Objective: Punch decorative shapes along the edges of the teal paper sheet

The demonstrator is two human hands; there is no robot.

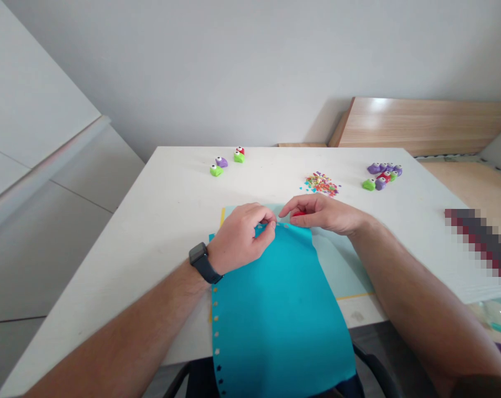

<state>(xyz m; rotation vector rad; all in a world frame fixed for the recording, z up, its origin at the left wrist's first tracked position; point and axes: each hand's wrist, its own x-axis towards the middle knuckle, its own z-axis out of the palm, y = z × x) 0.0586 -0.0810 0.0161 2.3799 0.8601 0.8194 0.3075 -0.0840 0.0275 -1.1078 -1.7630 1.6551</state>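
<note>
Open table (271, 177) ran forward from between the left hand (247, 235) and right hand (317, 213), with toy figures (216, 171) obstructing beyond the left and a confetti pile (322, 183) just beyond the right.

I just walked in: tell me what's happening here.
A person's left hand pinches the far edge of a blue sheet, which hangs over the near side of a white table. The right hand, close by, holds a small red object, mostly hidden. Small holes run down the sheet's left side, and a few show along its far edge. Farther back lie a pile of colourful bits and, to its right, a cluster of small big-eyed figures.
</note>
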